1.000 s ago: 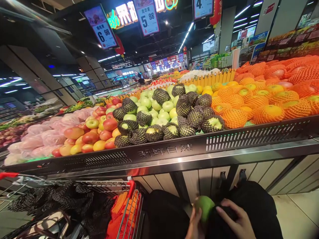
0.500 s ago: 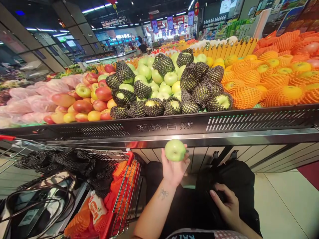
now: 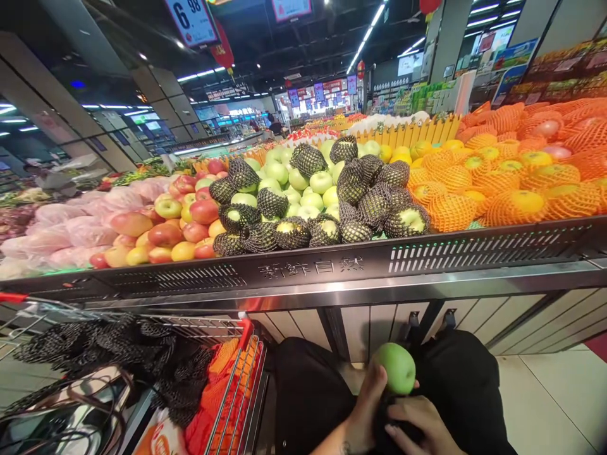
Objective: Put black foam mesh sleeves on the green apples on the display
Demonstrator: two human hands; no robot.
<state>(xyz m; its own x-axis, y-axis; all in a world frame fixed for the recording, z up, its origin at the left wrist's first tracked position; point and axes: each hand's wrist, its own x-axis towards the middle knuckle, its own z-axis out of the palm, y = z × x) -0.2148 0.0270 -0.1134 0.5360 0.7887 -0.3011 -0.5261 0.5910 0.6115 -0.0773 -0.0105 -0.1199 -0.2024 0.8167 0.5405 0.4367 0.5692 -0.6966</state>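
Note:
My left hand (image 3: 364,404) holds a green apple (image 3: 398,368) low over my lap, its thumb against the fruit's left side. Just below the apple, my right hand (image 3: 422,422) is closed on a bunched black foam net (image 3: 386,418). The net's mesh is blurred and merges with my black trousers (image 3: 308,385), so I cannot tell whether it touches the apple. More green apples (image 3: 298,179) are piled on the display in front of me, several wrapped in black foam nets (image 3: 373,206).
A shopping cart (image 3: 232,395) at my left carries loose black nets (image 3: 123,347), orange-red nets (image 3: 213,392) and a bag with cables. The display's dark front rail (image 3: 303,264) crosses ahead. Red-yellow apples (image 3: 165,234) lie left of the green ones, orange-netted fruit (image 3: 526,202) right.
My left hand has brought the green apple down and to the right, from before the rail to my lap. Both hands are now close together. The view has tilted upward.

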